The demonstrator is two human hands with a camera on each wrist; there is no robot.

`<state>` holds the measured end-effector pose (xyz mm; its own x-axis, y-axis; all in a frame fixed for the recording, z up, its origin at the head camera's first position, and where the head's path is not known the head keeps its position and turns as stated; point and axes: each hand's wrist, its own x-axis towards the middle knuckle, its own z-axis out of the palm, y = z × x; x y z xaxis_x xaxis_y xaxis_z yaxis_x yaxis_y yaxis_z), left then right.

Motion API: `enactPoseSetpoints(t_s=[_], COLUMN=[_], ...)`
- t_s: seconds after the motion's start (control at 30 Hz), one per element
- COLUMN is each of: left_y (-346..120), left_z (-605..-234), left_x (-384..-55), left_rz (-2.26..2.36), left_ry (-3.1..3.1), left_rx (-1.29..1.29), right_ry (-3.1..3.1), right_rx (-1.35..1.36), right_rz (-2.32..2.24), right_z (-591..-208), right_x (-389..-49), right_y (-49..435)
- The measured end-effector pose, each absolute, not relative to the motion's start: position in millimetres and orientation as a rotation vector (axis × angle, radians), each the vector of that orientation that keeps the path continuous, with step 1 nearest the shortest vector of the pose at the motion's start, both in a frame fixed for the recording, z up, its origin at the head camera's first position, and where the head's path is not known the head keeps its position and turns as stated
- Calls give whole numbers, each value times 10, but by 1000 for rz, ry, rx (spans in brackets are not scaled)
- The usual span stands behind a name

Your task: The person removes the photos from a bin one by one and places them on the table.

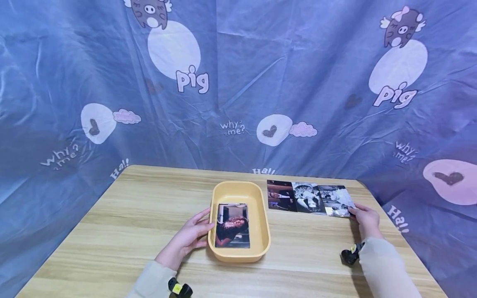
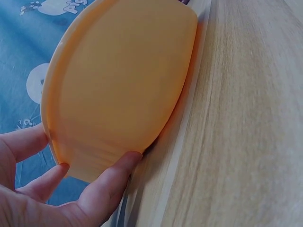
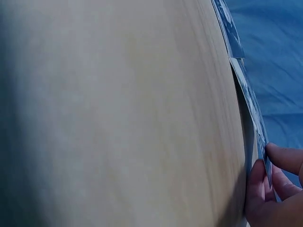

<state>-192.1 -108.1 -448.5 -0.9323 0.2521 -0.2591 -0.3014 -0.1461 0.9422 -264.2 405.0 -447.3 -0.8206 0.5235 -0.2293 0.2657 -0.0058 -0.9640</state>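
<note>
Wood-grain table (image 1: pixel 149 207) with yellow tray (image 1: pixel 261 223) and row of three photo cards (image 1: pixel 307 198), the rightmost partly raised

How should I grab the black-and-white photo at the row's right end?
Probably by the near right corner of the right-end photo, coming from the right. It's thin, and the middle photo crowds its left edge. That corner is lifted off the table, so it's easier to pinch, as the right hand does.

In the head view, the near edge of the worktop (image 1: pixel 130 215) and the top of the left printed pig (image 1: pixel 150 15) are cut off. The right grip (image 1: pixel 367 220) hides a corner of the rightmost photo (image 1: pixel 335 200). In the left wrist view, the tray (image 2: pixel 123 85) wall conceals the inner photo (image 1: pixel 232 226).
</note>
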Motion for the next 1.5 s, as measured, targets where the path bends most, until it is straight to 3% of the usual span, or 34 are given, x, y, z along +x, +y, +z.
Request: enactPoseSetpoints(t_s=[0.33,0.63,1.13,1.5], left_y=[-1079,-1078,-1076,-1077], left_z=[-4478,-4474,-4493,-4483], left_x=[-1929,-1925,-1934,-1923], left_rz=[2125,2120,2137,2123], left_ry=[1777,1793,1772,1789], left_rx=[-64,-70,-47,-60], right_ry=[-2320,-2149,-2150,-2123], right_rx=[-971,-870,-258,-59], right_rz=[1467,1673,2226,2513], right_z=[-4415,-4258,-3910,-3918], right_x=[-2655,-2667,-2404,-2166], right_y=[3966,3760,2224,1446])
